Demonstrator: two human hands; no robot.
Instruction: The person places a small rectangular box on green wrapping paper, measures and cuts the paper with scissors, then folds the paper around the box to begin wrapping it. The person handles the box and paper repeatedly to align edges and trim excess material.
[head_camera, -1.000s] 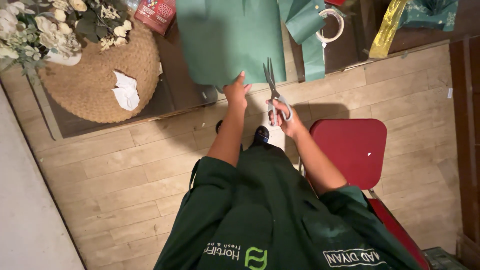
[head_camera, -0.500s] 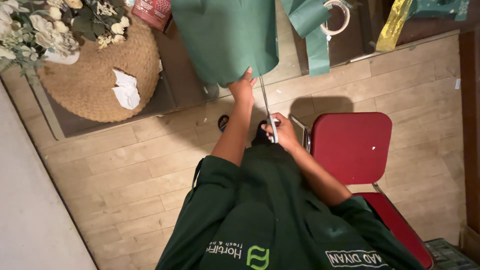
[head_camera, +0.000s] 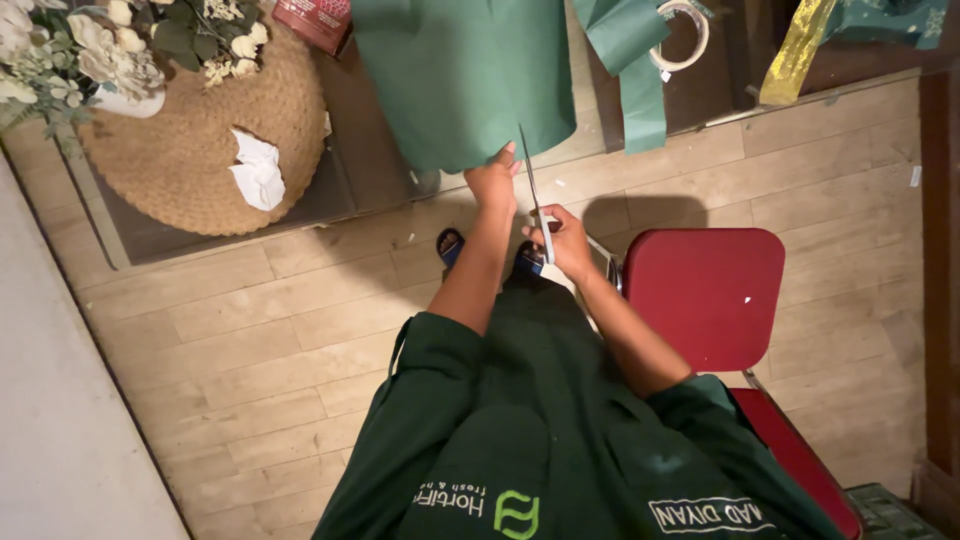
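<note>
A large sheet of dark green paper (head_camera: 460, 70) hangs over the near edge of a dark table. My left hand (head_camera: 493, 178) pinches its lower edge. My right hand (head_camera: 563, 240) grips the handles of a pair of scissors (head_camera: 535, 195). Their blades point up into the paper's bottom edge, just right of my left hand. I am wearing a dark green apron.
A round woven mat (head_camera: 190, 150) holds a crumpled white paper (head_camera: 257, 172) and a vase of pale flowers (head_camera: 110, 55). A green paper strip (head_camera: 640, 70), a tape roll (head_camera: 680, 35) and gold wrap (head_camera: 795, 50) lie on the table. A red chair (head_camera: 705, 295) stands at my right.
The scissors moved from lying over the paper to below its edge, blades now pointing up into it. My left hand followed the paper's lower edge. The view shifted slightly.
</note>
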